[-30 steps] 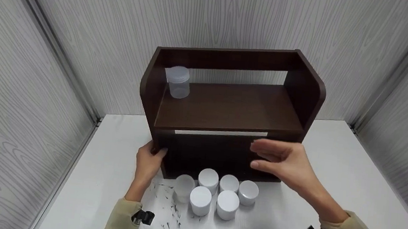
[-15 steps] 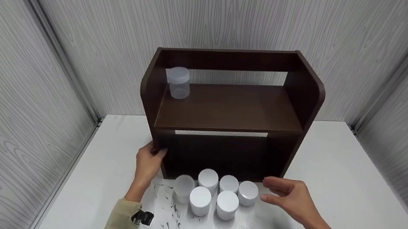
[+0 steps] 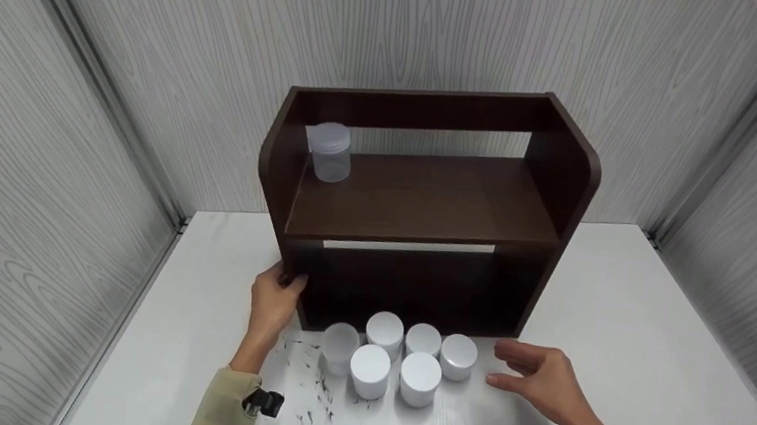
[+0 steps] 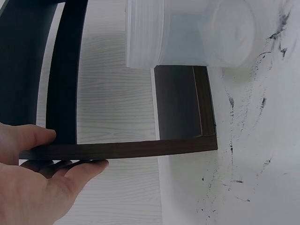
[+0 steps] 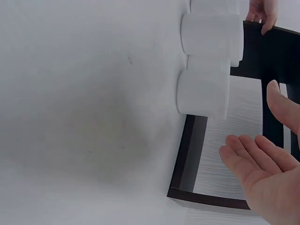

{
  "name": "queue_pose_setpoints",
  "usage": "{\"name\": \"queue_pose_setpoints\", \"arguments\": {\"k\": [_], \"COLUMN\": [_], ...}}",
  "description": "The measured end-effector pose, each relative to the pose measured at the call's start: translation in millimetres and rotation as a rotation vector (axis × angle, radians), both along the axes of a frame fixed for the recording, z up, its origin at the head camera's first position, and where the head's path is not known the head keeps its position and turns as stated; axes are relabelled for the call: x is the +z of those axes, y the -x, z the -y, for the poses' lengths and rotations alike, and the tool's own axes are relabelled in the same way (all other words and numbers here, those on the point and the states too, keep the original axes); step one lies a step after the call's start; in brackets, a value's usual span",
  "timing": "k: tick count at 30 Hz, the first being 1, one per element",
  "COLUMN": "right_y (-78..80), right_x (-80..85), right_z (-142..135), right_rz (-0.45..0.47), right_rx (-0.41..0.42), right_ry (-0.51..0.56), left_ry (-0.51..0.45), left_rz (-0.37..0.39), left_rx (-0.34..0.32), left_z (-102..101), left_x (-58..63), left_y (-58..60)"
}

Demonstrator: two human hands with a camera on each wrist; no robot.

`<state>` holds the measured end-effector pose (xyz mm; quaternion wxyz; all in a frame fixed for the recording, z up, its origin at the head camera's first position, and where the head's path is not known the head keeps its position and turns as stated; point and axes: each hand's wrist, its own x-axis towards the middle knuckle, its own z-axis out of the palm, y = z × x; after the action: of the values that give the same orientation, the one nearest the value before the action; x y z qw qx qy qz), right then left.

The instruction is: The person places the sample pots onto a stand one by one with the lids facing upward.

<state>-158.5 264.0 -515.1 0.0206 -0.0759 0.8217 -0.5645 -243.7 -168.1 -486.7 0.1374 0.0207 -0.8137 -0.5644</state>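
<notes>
While the L hand point(image 3: 274, 304) is gripping the left side panel point(image 4: 122, 150) of the dark-brown two-tier shelf unit point(image 3: 428, 196), thumb pressing the inner face & fingers lying along the outer, the R hand point(image 3: 546, 385) is holding nil. Its thumb is standing well off from the fingers, which are staying nearly straight, leaving a wide gap w/ nothing in it.

Chg: R hand is now sitting lower. 1 s ago it was hovering before the lower bay; now it's hanging just R of the jar cluster, a touch lower than at 0.5 s. L hand isn't shifting, nor is any jar. Reading: the R hand is coming within reach of the jars but isn't yet making contact, so no jar is being handled.

Nearest R hand: rightmost white jar point(image 3: 458, 357), standing upright, apart from the fingertips. Four more white jars point(image 3: 370, 371) are standing W/ it, plus one translucent jar point(image 3: 340, 348) at the L end; two of the six are standing nearer the person. Contact btwn neighbours: can't tell. All are resting on the white table point(image 3: 620, 298), in front of the unit's lower bay.

Farther out: one frosted lidded jar point(image 3: 331, 152) is standing on the upper tier, L end. Dark smudges point(image 3: 325, 388) are marking the tabletop nr the translucent jar. Grey wood-grain wall panels point(image 3: 397, 20) are rising behind.
</notes>
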Motion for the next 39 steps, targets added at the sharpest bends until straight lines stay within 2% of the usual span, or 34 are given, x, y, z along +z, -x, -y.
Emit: {"name": "queue_pose_setpoints", "arguments": {"k": [6, 13, 20, 26, 39], "right_y": [5.9, 15.0, 23.8, 31.2, 44.0], "right_x": [-8.5, -13.2, -20.5, -29.2, -37.2], "right_z": [2.4, 8.0, 10.7, 12.0, 19.9], "right_rz": [-0.017, -0.075, -0.068, -0.079, -0.068], "right_rx": [0.001, 0.054, 0.108, 0.17, 0.228], "right_ry": [-0.02, -0.012, 0.03, 0.013, 0.001], "left_ry": [-0.003, -0.006, -0.014, -0.002, -0.001], "left_rz": [0.001, 0.0, -0.006, 0.017, 0.028], "left_rx": [0.005, 0.007, 0.002, -0.013, 0.006], "left_z": [0.3, 0.7, 0.8, 1.6, 1.7], "left_x": [-0.4, 0.1, -0.1, 0.3, 1.3], "left_y": [-0.1, -0.5, 1.0, -0.1, 0.3]}}
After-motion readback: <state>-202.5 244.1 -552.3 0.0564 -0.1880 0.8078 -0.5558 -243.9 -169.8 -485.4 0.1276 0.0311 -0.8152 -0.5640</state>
